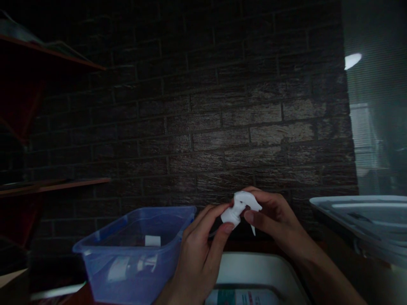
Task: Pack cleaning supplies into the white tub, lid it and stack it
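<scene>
A white trigger sprayer head (240,206) is held up between my two hands, tilted, its trigger hanging down on the right. My left hand (202,245) pinches the sprayer's collar with thumb and fingers. My right hand (275,216) grips the upper part from behind, its thumb near the trigger. A thin, pale tube seems to run from the collar behind my left fingers. Below my hands, a white bottle (243,297) with a green and red printed label lies in a white tray (254,267); its lower part is cut off by the frame.
To the left stands a translucent blue plastic bin (133,250) with a sprayer bottle (127,269) visible through its wall. A lidded container (362,212) is on the right. Wooden shelves (60,186) jut out at left. A dark brick wall (206,127) rises behind.
</scene>
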{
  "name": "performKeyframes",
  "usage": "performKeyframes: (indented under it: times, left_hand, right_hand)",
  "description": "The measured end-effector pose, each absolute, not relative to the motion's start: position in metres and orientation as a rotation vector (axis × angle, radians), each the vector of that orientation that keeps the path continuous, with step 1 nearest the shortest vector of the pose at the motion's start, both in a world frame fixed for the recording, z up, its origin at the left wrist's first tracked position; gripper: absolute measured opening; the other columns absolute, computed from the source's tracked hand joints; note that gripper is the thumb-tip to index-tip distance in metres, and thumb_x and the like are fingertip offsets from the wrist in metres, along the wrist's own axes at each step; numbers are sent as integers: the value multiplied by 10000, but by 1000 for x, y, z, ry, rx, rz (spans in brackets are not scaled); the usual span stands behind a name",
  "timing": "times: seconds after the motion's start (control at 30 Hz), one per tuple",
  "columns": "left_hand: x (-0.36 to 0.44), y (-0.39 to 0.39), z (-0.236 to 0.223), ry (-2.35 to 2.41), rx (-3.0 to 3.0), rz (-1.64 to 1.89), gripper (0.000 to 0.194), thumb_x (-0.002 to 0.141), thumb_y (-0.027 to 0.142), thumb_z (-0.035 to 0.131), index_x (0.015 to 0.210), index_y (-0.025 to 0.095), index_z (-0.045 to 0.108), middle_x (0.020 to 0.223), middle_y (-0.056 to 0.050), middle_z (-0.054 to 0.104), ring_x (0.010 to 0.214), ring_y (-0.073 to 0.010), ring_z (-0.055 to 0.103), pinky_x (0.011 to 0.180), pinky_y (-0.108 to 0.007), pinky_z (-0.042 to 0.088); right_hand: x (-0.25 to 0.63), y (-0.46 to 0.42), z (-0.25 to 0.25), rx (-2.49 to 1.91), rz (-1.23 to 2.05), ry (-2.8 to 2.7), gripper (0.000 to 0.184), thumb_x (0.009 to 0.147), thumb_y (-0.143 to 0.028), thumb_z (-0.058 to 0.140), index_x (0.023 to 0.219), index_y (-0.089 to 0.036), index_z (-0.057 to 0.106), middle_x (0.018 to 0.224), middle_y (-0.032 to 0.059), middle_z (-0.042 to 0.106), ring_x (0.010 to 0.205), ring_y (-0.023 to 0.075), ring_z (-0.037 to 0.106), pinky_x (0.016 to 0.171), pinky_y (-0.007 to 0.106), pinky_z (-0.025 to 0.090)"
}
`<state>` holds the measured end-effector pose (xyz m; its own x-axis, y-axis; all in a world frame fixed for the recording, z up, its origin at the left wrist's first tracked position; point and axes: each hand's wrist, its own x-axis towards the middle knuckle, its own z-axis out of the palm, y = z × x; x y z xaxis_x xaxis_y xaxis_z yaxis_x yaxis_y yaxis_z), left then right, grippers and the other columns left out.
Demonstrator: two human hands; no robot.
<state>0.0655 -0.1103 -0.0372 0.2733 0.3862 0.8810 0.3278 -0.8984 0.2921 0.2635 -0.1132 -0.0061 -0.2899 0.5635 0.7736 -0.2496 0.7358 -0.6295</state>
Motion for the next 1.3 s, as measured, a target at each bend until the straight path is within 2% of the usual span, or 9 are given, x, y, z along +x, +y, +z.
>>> performKeyframes:
  times: [0.37,0.53,0.67,0.87,0.93,1.0,1.1,1.17,1.3]
  left_hand:
    - [64,-113,-38,688,2480,1705,355,1037,210,552,1348,372,601,1216,42,680,1091,-121,633,929,-232,473]
    - [63,-110,-40,710,2487,1725,351,1027,215,572,1340,370,607,1203,46,694,1083,-119,643,931,-226,469]
    - [66,-109,-36,770,2326,1723,274,1037,269,569,1270,378,661,1165,64,727,1082,-116,660,935,-210,461]
    - [72,-115,-26,709,1930,1578,291,988,420,638,1196,240,733,1026,-6,780,934,-156,689,849,-229,499]
    - [71,-114,-24,662,1848,1519,331,974,440,654,1192,204,734,986,-24,778,879,-160,678,820,-237,501]
    - [70,-111,-24,622,1813,1465,341,984,443,636,1181,183,737,931,-32,764,846,-161,655,805,-246,488]
    - [67,-106,-24,526,1766,1381,341,1018,432,576,1112,155,753,873,-49,734,816,-164,623,804,-264,464]
    - [67,-105,-23,441,1706,1330,340,1027,416,560,1047,142,762,887,-65,729,788,-156,607,797,-269,456]
    - [66,-107,-21,344,1543,1235,279,1014,368,592,1063,148,757,958,-77,728,754,-135,599,768,-264,469]
  right_hand:
    - [264,-113,-6,-262,800,-1687,95,890,-249,765,981,-228,780,1000,19,607,924,148,592,796,231,472]
    - [263,-112,-9,-320,882,-1663,130,872,-269,792,970,-209,733,893,3,630,852,135,590,752,229,454]
    - [263,-108,-9,-361,861,-1593,174,943,-349,717,909,-180,736,814,13,680,779,119,602,730,220,463]
    - [262,-105,-9,-454,829,-1527,351,956,-442,687,755,-157,732,598,5,642,480,73,517,479,193,405]
    - [262,-106,-10,-440,895,-1511,331,946,-455,693,832,-153,764,573,10,649,417,76,506,417,188,399]
    - [262,-107,-11,-389,964,-1492,304,942,-442,701,1044,-166,779,618,24,691,420,94,540,406,196,441]
    - [263,-109,-11,-301,1048,-1485,465,935,-360,728,1370,-219,647,660,14,714,462,112,587,441,213,502]
    - [264,-110,-10,-274,1081,-1487,530,920,-298,750,1423,-235,597,661,-4,701,497,111,600,470,210,512]
    - [264,-110,-8,-220,1105,-1462,484,905,-248,763,1370,-233,628,760,4,698,574,102,604,503,199,499]
